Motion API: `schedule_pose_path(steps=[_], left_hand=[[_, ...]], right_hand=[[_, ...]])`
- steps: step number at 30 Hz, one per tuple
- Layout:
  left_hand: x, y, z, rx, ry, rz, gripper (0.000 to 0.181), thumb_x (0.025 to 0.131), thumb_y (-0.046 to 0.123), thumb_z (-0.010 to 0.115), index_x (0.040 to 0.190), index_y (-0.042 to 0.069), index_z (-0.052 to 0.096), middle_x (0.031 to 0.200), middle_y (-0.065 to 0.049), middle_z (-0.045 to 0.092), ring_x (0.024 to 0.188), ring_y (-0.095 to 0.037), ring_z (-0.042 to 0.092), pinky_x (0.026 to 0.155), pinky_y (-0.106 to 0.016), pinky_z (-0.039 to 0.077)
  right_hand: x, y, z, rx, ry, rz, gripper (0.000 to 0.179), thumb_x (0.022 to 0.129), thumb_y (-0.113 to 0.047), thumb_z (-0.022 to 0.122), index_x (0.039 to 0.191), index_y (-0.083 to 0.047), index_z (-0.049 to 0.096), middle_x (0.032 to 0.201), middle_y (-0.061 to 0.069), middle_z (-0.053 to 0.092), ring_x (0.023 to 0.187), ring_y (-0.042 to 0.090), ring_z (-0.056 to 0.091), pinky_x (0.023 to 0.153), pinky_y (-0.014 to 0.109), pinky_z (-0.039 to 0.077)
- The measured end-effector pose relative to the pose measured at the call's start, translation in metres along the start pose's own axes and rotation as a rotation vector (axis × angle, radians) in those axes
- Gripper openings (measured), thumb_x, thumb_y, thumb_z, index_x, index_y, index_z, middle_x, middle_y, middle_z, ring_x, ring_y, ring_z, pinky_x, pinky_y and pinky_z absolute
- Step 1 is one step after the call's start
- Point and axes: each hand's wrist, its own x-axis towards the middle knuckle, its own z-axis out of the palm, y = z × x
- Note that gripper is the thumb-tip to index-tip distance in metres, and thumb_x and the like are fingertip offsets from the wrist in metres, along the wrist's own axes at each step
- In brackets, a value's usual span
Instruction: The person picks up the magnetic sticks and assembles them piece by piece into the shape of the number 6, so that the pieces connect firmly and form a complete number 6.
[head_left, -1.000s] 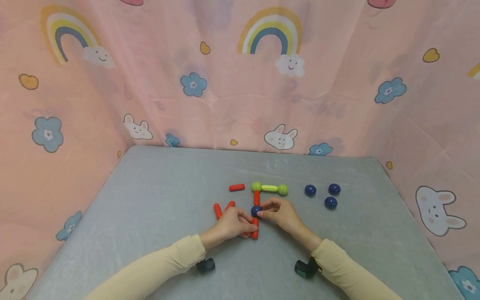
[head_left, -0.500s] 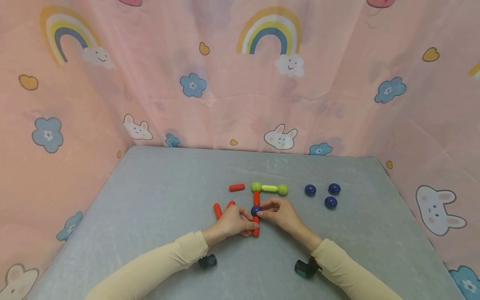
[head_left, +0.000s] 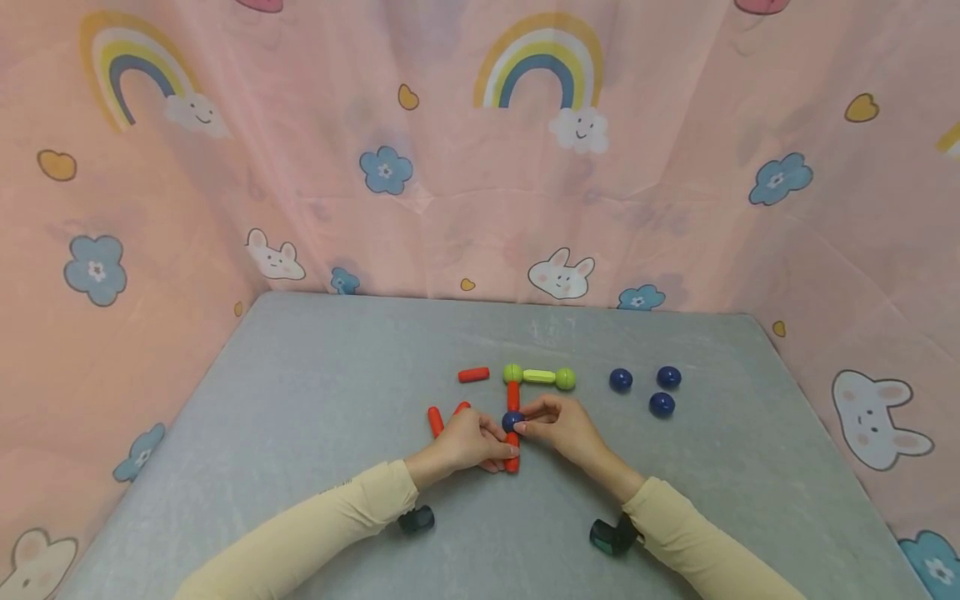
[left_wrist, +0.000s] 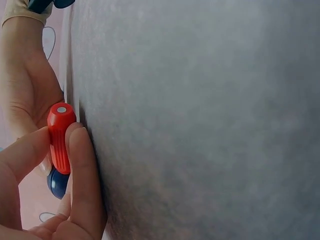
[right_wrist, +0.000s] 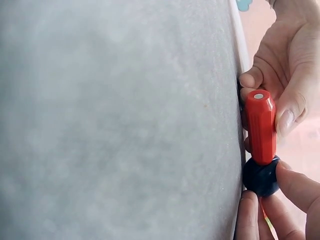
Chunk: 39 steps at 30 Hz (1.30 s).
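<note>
My left hand [head_left: 467,442] pinches a red magnetic rod [right_wrist: 261,130] between thumb and fingers. The rod's far end meets a dark blue ball [right_wrist: 260,177], and a small silver disc shows on its near end. With thumb and fingertips, my right hand [head_left: 562,429] holds that blue ball from the right. Beyond the ball, a second red rod [head_left: 513,396] runs up to a lime green ball [head_left: 513,373]. From there a lime rod [head_left: 539,377] leads right to another lime ball [head_left: 566,379]. In the left wrist view, fingers partly cover the blue ball.
One loose red rod [head_left: 473,375] lies left of the lime pieces. Two more red rods [head_left: 435,422] lie beside my left hand, which partly hides them. Three blue balls [head_left: 662,405] sit at the right. A pink patterned curtain [head_left: 465,208] surrounds the grey table [head_left: 337,358].
My left hand has shifted slightly right and away from me, bringing the near red rod into line with the blue ball. My right hand has stayed in place on the ball.
</note>
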Motion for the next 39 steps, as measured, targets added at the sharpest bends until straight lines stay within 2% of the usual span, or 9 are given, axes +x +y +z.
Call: schedule_pose_path(steps=[18, 24, 28, 32, 36, 39], left_hand=[[0.001, -0.001, 0.0, -0.017, -0.002, 0.007, 0.021, 0.08, 0.014, 0.082, 0.089, 0.0, 0.069, 0.072, -0.014, 0.075, 0.055, -0.01, 0.067, 0.057, -0.027, 0.059], [0.001, -0.002, 0.0, -0.02, -0.004, 0.003, 0.022, 0.08, 0.014, 0.082, 0.09, 0.0, 0.068, 0.072, -0.014, 0.075, 0.056, -0.01, 0.067, 0.057, -0.028, 0.059], [0.001, -0.002, 0.0, -0.021, -0.005, 0.0, 0.022, 0.08, 0.014, 0.082, 0.09, 0.0, 0.068, 0.073, -0.014, 0.075, 0.056, -0.01, 0.067, 0.057, -0.027, 0.059], [0.0, -0.002, 0.0, -0.014, 0.002, 0.001, 0.023, 0.08, 0.014, 0.082, 0.09, 0.0, 0.067, 0.073, -0.013, 0.075, 0.057, -0.01, 0.067, 0.057, -0.027, 0.059], [-0.001, -0.002, 0.0, -0.004, 0.004, -0.002, 0.024, 0.08, 0.015, 0.082, 0.091, 0.0, 0.067, 0.073, -0.013, 0.075, 0.057, -0.01, 0.067, 0.057, -0.026, 0.059], [-0.001, -0.002, 0.0, -0.004, 0.0, -0.004, 0.024, 0.081, 0.015, 0.082, 0.092, 0.0, 0.067, 0.074, -0.013, 0.075, 0.058, -0.01, 0.068, 0.058, -0.027, 0.059]], right_hand=[[0.002, -0.001, -0.001, -0.005, -0.002, 0.016, 0.027, 0.083, -0.019, 0.081, 0.105, -0.005, 0.072, 0.101, 0.011, 0.076, 0.084, 0.008, 0.071, 0.074, 0.022, 0.053], [0.003, 0.0, -0.008, 0.016, -0.06, 0.009, 0.033, 0.085, -0.021, 0.078, 0.111, -0.001, 0.07, 0.105, 0.015, 0.075, 0.085, 0.009, 0.071, 0.076, 0.025, 0.057], [0.003, 0.0, -0.017, 0.023, -0.108, -0.011, 0.038, 0.088, -0.021, 0.076, 0.117, 0.002, 0.068, 0.107, 0.018, 0.074, 0.086, 0.01, 0.071, 0.077, 0.027, 0.06], [0.004, -0.002, -0.03, 0.018, -0.105, -0.024, 0.039, 0.088, -0.021, 0.075, 0.119, 0.002, 0.067, 0.107, 0.016, 0.074, 0.086, 0.011, 0.071, 0.076, 0.027, 0.06], [0.006, -0.003, -0.05, -0.058, -0.042, -0.066, 0.039, 0.088, -0.023, 0.075, 0.119, 0.0, 0.068, 0.109, 0.016, 0.073, 0.089, 0.011, 0.07, 0.078, 0.025, 0.058], [0.007, -0.002, -0.069, -0.138, 0.024, -0.065, 0.039, 0.089, -0.029, 0.075, 0.12, -0.006, 0.069, 0.115, 0.013, 0.072, 0.093, 0.011, 0.068, 0.08, 0.023, 0.055]])
